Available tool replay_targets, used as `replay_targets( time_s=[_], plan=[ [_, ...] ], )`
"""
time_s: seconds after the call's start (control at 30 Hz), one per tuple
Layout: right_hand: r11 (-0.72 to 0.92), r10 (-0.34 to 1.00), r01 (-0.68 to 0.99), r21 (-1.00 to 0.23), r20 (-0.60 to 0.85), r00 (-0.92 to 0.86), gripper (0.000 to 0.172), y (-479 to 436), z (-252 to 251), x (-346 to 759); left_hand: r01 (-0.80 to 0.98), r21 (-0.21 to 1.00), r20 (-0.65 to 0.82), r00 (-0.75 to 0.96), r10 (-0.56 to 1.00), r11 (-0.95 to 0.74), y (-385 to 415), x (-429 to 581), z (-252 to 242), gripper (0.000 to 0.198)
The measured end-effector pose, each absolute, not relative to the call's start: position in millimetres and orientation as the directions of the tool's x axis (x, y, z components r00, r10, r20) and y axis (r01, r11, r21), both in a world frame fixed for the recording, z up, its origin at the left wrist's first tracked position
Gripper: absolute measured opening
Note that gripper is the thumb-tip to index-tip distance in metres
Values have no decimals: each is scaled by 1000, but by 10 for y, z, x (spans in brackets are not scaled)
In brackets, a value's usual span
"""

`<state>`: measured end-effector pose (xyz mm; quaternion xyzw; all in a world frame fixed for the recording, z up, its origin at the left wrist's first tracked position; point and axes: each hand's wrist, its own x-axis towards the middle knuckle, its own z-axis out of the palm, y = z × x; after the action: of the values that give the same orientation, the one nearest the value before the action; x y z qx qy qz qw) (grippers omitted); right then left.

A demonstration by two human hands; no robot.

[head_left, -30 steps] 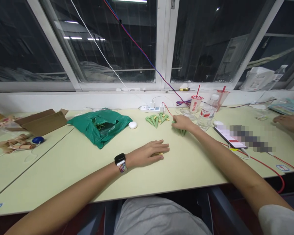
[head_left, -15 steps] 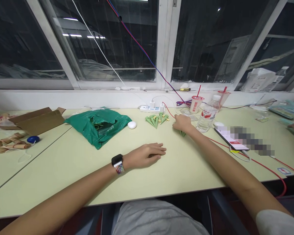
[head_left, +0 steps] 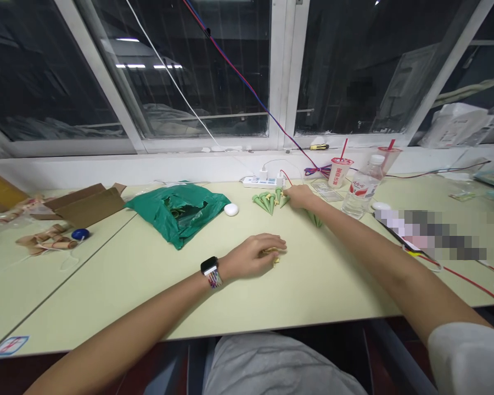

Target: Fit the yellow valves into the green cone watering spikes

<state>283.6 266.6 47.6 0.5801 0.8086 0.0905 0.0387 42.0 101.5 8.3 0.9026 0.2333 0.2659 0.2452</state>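
My left hand lies on the pale yellow-green table, its fingertips closed on a small yellow piece. Further ahead, my right hand rests with its fingertips beside a cluster of small green cones with yellow bits among them. The nearest cone touches or almost touches those fingers. Two more green cones lie just below my right wrist, partly hidden by the forearm. I cannot tell whether the right hand grips anything.
Along the window ledge stand a power strip, a paper cup with a red straw and a water bottle. A green plastic bag, a white round object, a cardboard box and a blue ball lie on the tabletop.
My right hand has moved left, away from the two lone cones and up to the cluster. My left hand has shifted slightly, and the yellow piece now shows at its fingertips.
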Motion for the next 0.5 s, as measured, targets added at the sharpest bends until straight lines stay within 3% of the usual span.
replay_targets(
  time_s=[0.1,0.23,0.37,0.5],
  plan=[
    [355,925,911,209,61,-374,46,2585,564,2958,284,581,414,704,577,-763,1014,415,103,29],
    [416,848,878,237,247,-468,43,2241,678,3017,338,609,481,561,673,-717,1023,390,158,26],
    [556,677,764,327,354,-645,34,1669,655,2862,383,673,528,351,774,-633,1082,374,172,25],
    [696,450,623,357,459,-766,29,1290,499,2640,209,858,406,287,868,-470,1152,380,171,47]
  ],
)
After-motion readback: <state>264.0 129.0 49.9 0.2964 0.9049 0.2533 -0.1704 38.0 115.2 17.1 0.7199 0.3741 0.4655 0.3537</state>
